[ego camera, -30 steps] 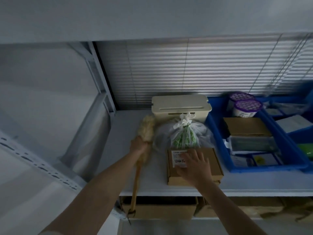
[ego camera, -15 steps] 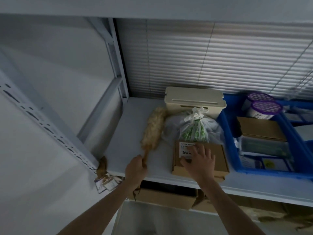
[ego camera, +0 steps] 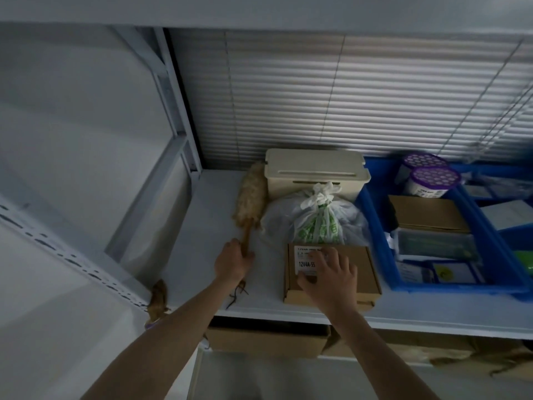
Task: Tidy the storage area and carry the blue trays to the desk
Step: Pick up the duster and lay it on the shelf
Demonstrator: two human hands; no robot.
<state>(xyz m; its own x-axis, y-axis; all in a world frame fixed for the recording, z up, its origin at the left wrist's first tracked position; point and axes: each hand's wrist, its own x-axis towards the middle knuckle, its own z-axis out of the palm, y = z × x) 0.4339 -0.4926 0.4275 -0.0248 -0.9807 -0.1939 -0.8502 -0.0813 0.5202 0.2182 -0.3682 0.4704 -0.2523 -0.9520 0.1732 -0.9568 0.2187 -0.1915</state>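
My left hand (ego camera: 234, 262) grips the wooden handle of a fluffy tan duster (ego camera: 250, 199), whose head lies on the white shelf (ego camera: 207, 249) beside a cream lidded box (ego camera: 315, 171). My right hand (ego camera: 330, 277) rests flat, fingers spread, on a small brown cardboard box (ego camera: 363, 269) with a white label. Behind that box sits a tied white plastic bag (ego camera: 315, 220) with green print. A blue tray (ego camera: 490, 264) filled with boxes and packets stands to the right, with a second blue tray (ego camera: 516, 229) partly visible at the frame's right edge.
Two purple-lidded tubs (ego camera: 429, 180) stand at the first tray's back. Closed blinds (ego camera: 346, 96) hang behind the shelf. A grey upright post (ego camera: 176, 105) frames the left side. Cardboard boxes (ego camera: 265, 342) sit on the level below. A small brown tagged item (ego camera: 158, 298) hangs at the shelf's left corner.
My left hand slid down the duster handle toward the shelf's front, and the duster head swept back beside the cream box. My right hand stayed on the cardboard box.
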